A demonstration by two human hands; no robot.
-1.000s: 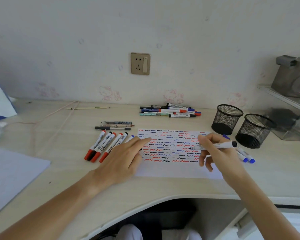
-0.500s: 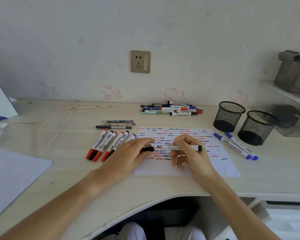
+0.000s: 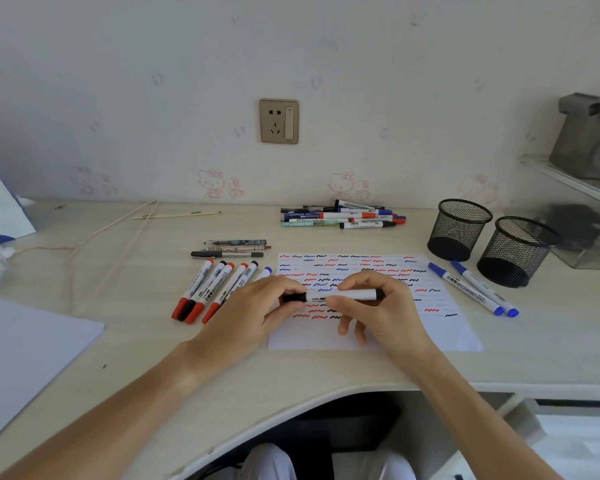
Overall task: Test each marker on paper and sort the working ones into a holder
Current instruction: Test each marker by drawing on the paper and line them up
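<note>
Over the paper [image 3: 374,337], both hands grip one black marker [image 3: 352,295], left hand [image 3: 257,313] at its cap, right hand [image 3: 378,306] round its barrel.

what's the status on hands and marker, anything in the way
Both hands grip black marker over paper: left hand on cap, right hand on barrel. Holders unobstructed.

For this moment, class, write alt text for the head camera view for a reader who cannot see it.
Two hands hold a black-capped marker level over scribble-covered paper: the left hand grips its cap, the right hand its barrel. Two mesh holders stand at right, with loose markers lying on the desk.
</note>
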